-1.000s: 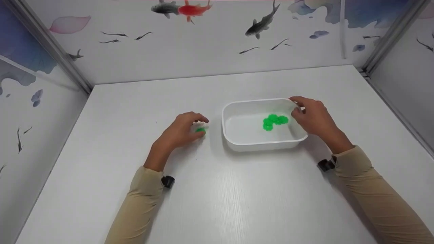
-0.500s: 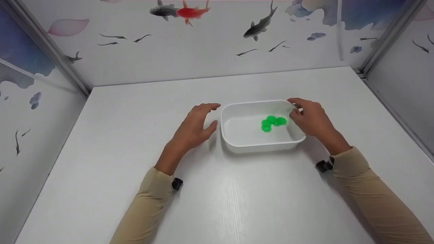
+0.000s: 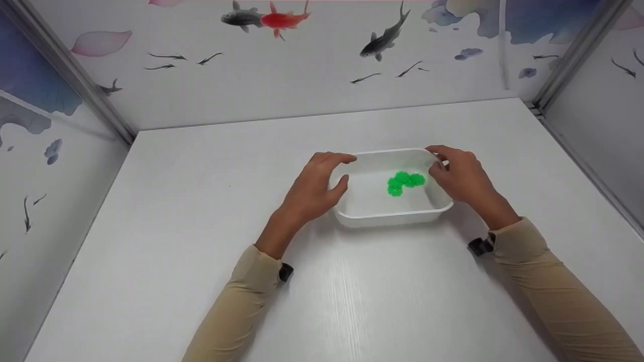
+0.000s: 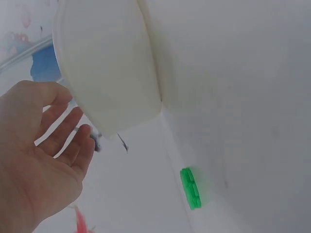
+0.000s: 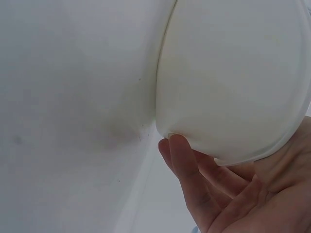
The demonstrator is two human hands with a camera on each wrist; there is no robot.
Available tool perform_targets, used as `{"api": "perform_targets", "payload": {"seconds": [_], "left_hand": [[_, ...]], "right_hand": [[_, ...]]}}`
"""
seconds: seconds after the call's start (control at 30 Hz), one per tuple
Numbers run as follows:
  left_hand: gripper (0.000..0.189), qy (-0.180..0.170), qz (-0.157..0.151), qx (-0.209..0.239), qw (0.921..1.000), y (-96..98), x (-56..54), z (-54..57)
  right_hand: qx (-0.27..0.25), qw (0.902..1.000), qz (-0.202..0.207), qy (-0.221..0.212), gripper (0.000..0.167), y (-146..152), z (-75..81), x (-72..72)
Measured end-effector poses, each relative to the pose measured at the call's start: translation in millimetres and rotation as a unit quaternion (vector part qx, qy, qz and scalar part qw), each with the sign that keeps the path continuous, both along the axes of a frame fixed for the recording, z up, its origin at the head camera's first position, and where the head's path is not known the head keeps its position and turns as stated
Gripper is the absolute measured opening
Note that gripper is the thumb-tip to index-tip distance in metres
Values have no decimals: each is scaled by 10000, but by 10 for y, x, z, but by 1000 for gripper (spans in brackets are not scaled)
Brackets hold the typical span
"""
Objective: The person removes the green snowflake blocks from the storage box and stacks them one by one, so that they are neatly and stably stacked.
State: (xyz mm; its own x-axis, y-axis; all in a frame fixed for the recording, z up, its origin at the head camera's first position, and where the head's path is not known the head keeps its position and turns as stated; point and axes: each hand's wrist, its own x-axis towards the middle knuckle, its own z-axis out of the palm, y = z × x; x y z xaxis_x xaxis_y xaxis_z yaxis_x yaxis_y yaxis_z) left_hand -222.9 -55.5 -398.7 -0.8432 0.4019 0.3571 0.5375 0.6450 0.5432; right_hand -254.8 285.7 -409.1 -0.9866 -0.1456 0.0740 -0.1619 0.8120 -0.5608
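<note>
A white plastic tub (image 3: 390, 220) stands on the table. Inside it, toward the right, lies a bright green cluster of small scalloped pieces (image 3: 402, 181). My right hand (image 3: 465, 176) grips the tub's right end, its thumb inside the rim and fingers against the outer wall (image 5: 218, 77). Over the left end is my left hand (image 3: 314, 188), with thumb and forefinger spread apart and reaching past the rim. In the left wrist view the left hand's (image 4: 46, 150) fingers are loosely bent beside the tub wall (image 4: 107, 63). Another green scalloped piece (image 4: 190, 189) rests on the table, hidden in the head view.
White table surface (image 3: 176, 211) extends around the tub. A printed back panel (image 3: 302, 75) with painted fish rises behind the table. Side panels in metal frames (image 3: 583, 60) stand left and right. Each wrist carries a small black camera (image 3: 481, 246).
My left hand has moved right from near the loose green piece to the tub's left end. The right hand keeps its hold on the tub, which stays in place.
</note>
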Motion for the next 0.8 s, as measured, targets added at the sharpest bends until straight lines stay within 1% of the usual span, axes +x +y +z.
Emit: {"api": "perform_targets", "payload": {"seconds": [0.1,0.2,0.33,0.43,0.57,0.7,0.8], "left_hand": [[39,21,-173,45,9998,107,-12,12],[39,-30,-320,106,9994,206,-31,11],[39,-141,-418,158,9989,324,-53,2],[38,-159,-503,208,9984,402,-67,-2],[37,-193,-699,371,9967,487,-96,-21],[36,-378,-894,538,9938,565,-129,-58],[36,-512,-971,548,9924,622,-141,-67]], "right_hand": [[-6,10000,4,1,50,-7,-2,3],[-13,10000,3,-22,50,-12,0,4],[-7,10000,-18,-39,50,-12,1,2],[-3,10000,-26,-21,50,-12,1,10],[0,10000,-17,23,50,-15,3,19],[42,10000,-13,7,49,-15,5,8],[95,9999,-47,-37,49,-20,15,1]]}}
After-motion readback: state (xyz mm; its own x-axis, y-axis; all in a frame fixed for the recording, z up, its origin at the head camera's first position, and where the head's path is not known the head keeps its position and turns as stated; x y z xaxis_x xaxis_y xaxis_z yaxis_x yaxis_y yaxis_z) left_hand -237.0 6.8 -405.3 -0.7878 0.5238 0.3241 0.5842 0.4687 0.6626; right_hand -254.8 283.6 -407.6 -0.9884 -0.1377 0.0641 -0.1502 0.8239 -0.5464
